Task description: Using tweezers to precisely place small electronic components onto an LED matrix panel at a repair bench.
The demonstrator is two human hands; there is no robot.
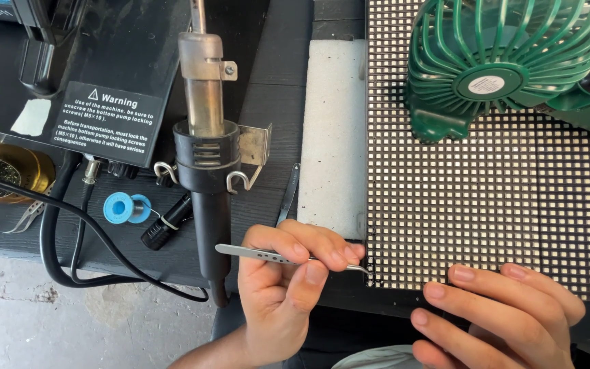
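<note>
My left hand [288,280] pinches slim metal tweezers [274,256] between thumb and fingertips, their tip touching the lower left corner of the gridded LED panel [486,205] just right of my knuckles. My right hand [500,314] rests with loosely spread fingers, holding nothing, on the panel's lower edge. Beyond my left hand stands a hot-air gun [203,137]; a green fan [507,61] sits on the panel, well beyond my right.
</note>
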